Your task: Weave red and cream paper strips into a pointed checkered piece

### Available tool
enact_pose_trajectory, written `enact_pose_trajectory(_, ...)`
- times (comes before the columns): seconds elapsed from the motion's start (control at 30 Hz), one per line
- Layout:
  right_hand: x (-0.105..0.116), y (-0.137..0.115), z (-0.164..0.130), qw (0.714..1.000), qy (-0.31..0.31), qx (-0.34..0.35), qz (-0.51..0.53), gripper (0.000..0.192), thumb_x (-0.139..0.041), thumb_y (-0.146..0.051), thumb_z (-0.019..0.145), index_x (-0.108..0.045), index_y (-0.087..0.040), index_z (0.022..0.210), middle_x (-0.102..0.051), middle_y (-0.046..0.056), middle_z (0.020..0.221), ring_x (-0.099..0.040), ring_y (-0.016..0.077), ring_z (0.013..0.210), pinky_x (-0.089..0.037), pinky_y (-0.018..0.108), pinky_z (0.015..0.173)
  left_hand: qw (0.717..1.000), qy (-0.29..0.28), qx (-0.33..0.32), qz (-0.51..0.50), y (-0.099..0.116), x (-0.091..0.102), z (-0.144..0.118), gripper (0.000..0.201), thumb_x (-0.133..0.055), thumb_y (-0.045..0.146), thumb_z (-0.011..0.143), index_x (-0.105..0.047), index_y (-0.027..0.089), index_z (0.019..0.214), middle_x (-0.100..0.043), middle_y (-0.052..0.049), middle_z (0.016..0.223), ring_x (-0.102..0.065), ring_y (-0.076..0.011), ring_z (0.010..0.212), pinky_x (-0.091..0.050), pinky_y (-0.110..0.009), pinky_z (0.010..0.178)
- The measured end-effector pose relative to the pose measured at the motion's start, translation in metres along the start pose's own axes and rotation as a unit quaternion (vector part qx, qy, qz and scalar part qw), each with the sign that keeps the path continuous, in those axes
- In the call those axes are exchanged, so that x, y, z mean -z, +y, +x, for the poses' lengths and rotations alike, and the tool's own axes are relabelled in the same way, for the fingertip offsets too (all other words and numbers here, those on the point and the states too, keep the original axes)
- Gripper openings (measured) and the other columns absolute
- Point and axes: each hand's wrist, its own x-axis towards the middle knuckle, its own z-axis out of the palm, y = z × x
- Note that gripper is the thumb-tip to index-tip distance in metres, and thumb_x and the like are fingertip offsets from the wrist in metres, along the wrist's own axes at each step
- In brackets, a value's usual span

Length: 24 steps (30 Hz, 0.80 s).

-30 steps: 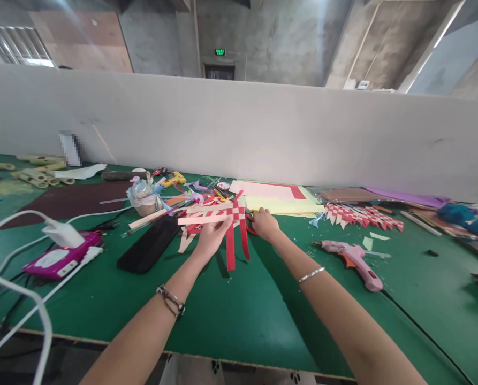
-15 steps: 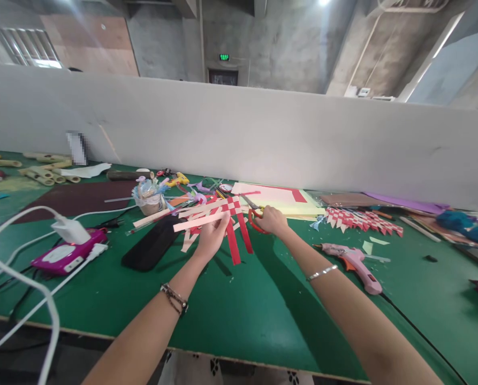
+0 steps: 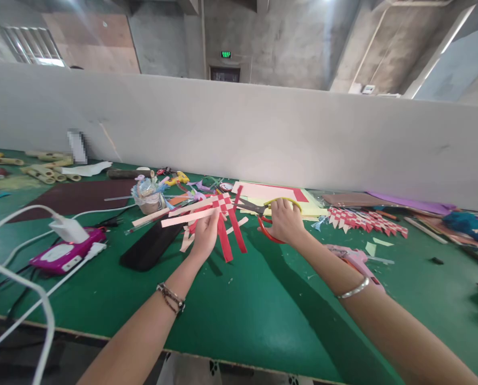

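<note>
Between the fingers of my left hand (image 3: 205,231) is a piece of woven paper strips (image 3: 224,203), checked red and pale pink, with loose strip ends hanging out to the left and downward. My right hand (image 3: 286,222) grips a pair of scissors (image 3: 258,208) with red and yellow handles. Its handles are spread apart, and the blades point left at the woven piece's right side. Whether the blades touch a strip, I cannot tell. More loose strips lie on the table behind and below my left hand.
A pink glue gun (image 3: 355,256) lies partly behind my right forearm. Finished-looking red and white woven paper (image 3: 367,220) sits farther right. At left are a black case (image 3: 150,248), a magenta power strip (image 3: 68,254) with white cables, and a cup of scraps (image 3: 149,199). Paper sheets (image 3: 258,190) lie behind.
My right hand has moved right, and the scissors have gone from nearly closed to spread wide. The woven piece and my left hand have shifted slightly left.
</note>
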Motion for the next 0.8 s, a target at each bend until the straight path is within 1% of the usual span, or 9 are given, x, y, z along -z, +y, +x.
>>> enact_pose_trajectory(0.13, 0.015, 0.007, 0.013, 0.989, 0.025, 0.105, -0.099, 0.055, -0.049, -0.051, 0.077, -0.049, -0.008, 0.112, -0.051, 0.021, 0.111, -0.042, 0.0326, 0.100, -0.033, 0.046, 0.082, 0.999, 0.022, 0.027, -0.030, -0.007, 0.001, 0.005, 0.045, -0.046, 0.057, 0.078, -0.059, 0.016, 0.063, -0.058, -0.001, 0.061, -0.056, -0.0162, 0.066, -0.043, -0.025, 0.065)
enact_pose_trajectory(0.23, 0.029, 0.014, 0.019, 0.993, 0.011, 0.086, -0.080, 0.058, -0.050, -0.052, 0.075, -0.048, -0.008, 0.113, -0.052, 0.020, 0.111, -0.043, 0.0324, 0.103, -0.034, 0.043, 0.083, 0.997, 0.027, 0.040, -0.056, -0.010, 0.002, 0.008, 0.047, -0.043, 0.059, 0.079, -0.059, 0.016, 0.066, -0.061, -0.002, 0.066, -0.058, -0.0156, 0.068, -0.044, -0.024, 0.064)
enact_pose_trajectory(0.3, 0.037, 0.020, 0.017, 0.998, 0.009, 0.043, -0.036, 0.058, -0.050, -0.054, 0.075, -0.050, -0.009, 0.111, -0.054, 0.019, 0.109, -0.047, 0.0307, 0.101, -0.036, 0.038, 0.078, 0.997, 0.026, 0.043, -0.064, -0.009, 0.002, 0.008, 0.048, -0.043, 0.059, 0.079, -0.059, 0.016, 0.066, -0.061, -0.002, 0.067, -0.058, -0.0149, 0.067, -0.044, -0.024, 0.064)
enact_pose_trajectory(0.37, 0.042, 0.026, 0.009, 1.000, -0.001, -0.006, 0.024, 0.051, -0.046, -0.057, 0.076, -0.056, -0.012, 0.100, -0.058, 0.015, 0.100, -0.053, 0.0268, 0.090, -0.038, 0.032, 0.069, 0.997, 0.019, 0.044, -0.063, -0.007, 0.002, 0.007, 0.047, -0.046, 0.059, 0.077, -0.059, 0.016, 0.065, -0.059, -0.001, 0.063, -0.056, -0.0140, 0.062, -0.043, -0.024, 0.061)
enact_pose_trajectory(0.47, 0.040, 0.034, -0.016, 0.985, -0.070, -0.056, 0.148, 0.048, -0.039, -0.063, 0.078, -0.055, -0.018, 0.071, -0.059, 0.007, 0.069, -0.053, 0.0183, 0.061, -0.032, 0.027, 0.054, 0.998, -0.004, 0.045, -0.052, -0.001, 0.001, 0.003, 0.046, -0.048, 0.058, 0.077, -0.057, 0.017, 0.060, -0.052, 0.001, 0.053, -0.049, -0.0124, 0.052, -0.039, -0.023, 0.053)
enact_pose_trajectory(0.53, 0.033, 0.035, -0.038, 0.965, -0.102, -0.034, 0.238, 0.047, -0.038, -0.063, 0.078, -0.048, -0.020, 0.062, -0.053, 0.002, 0.057, -0.045, 0.0134, 0.051, -0.028, 0.025, 0.050, 0.998, -0.017, 0.042, -0.044, 0.002, 0.000, 0.001, 0.047, -0.047, 0.057, 0.078, -0.054, 0.017, 0.055, -0.047, 0.002, 0.048, -0.043, -0.0113, 0.046, -0.035, -0.023, 0.049)
enact_pose_trajectory(0.63, 0.019, 0.031, -0.067, 0.937, -0.122, 0.019, 0.327, 0.043, -0.043, -0.059, 0.077, -0.042, -0.020, 0.059, -0.044, -0.003, 0.053, -0.035, 0.0098, 0.048, -0.025, 0.024, 0.048, 0.998, -0.031, 0.035, -0.029, 0.007, -0.001, -0.002, 0.049, -0.046, 0.057, 0.079, -0.047, 0.018, 0.049, -0.041, 0.003, 0.046, -0.038, -0.0109, 0.044, -0.031, -0.024, 0.046)
enact_pose_trajectory(0.73, 0.012, 0.022, -0.085, 0.914, -0.120, 0.050, 0.383, 0.040, -0.044, -0.053, 0.079, -0.038, -0.020, 0.059, -0.039, -0.005, 0.054, -0.030, 0.0092, 0.051, -0.024, 0.023, 0.048, 0.999, -0.037, 0.029, -0.012, 0.010, -0.002, -0.004, 0.049, -0.046, 0.057, 0.079, -0.044, 0.019, 0.048, -0.037, 0.003, 0.045, -0.037, -0.0116, 0.045, -0.029, -0.025, 0.047)
enact_pose_trajectory(0.8, 0.011, 0.017, -0.090, 0.910, -0.118, 0.055, 0.394, 0.039, -0.045, -0.052, 0.079, -0.035, -0.020, 0.059, -0.039, -0.005, 0.056, -0.029, 0.0094, 0.052, -0.024, 0.023, 0.048, 0.999, -0.034, 0.025, -0.001, 0.011, -0.003, -0.005, 0.050, -0.045, 0.057, 0.080, -0.042, 0.019, 0.047, -0.036, 0.003, 0.045, -0.035, -0.0115, 0.045, -0.028, -0.025, 0.047)
